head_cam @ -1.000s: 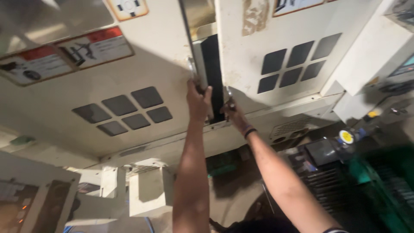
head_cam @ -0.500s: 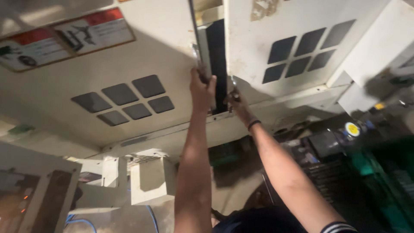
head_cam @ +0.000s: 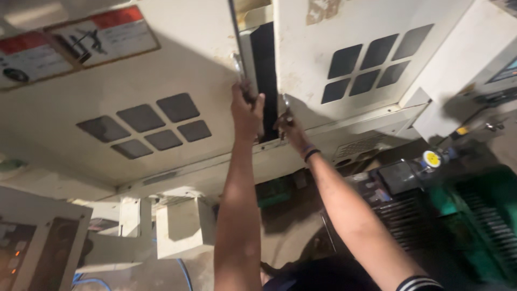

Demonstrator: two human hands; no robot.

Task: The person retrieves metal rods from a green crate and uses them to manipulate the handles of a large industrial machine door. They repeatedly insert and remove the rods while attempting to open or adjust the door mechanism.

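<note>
From my remote seat I see both arms raised toward a pair of cream-painted machine doors. My left hand [head_cam: 246, 110] is up at about twelve o'clock from the frame's middle, fingers curled around the metal handle [head_cam: 239, 70] on the inner edge of the left door [head_cam: 134, 81]; the grip looks closed on it. My right hand [head_cam: 288, 125] sits just beside it, toward one o'clock, pressed to the inner edge of the right door [head_cam: 366, 37]. Its fingers seem bent around something small and bright there, perhaps that door's handle, but the light is dim and I cannot tell for sure what it grasps. A dark band [head_cam: 311, 154] circles the right wrist.

Between the two doors runs a dark gap [head_cam: 266, 81], open from the top of the frame down to the hands. Each door carries a cluster of dark square window panes: the left group [head_cam: 145, 124] lies at nine o'clock from the hands, the right group [head_cam: 377, 62] at two o'clock. A red-topped warning label [head_cam: 105, 35] sits at ten o'clock on the left door.

Lower down, at seven o'clock, a pale boxy housing [head_cam: 186, 226] stands; at four o'clock there is green machinery [head_cam: 474, 215] with a yellow round tag [head_cam: 431, 159] near it.
</note>
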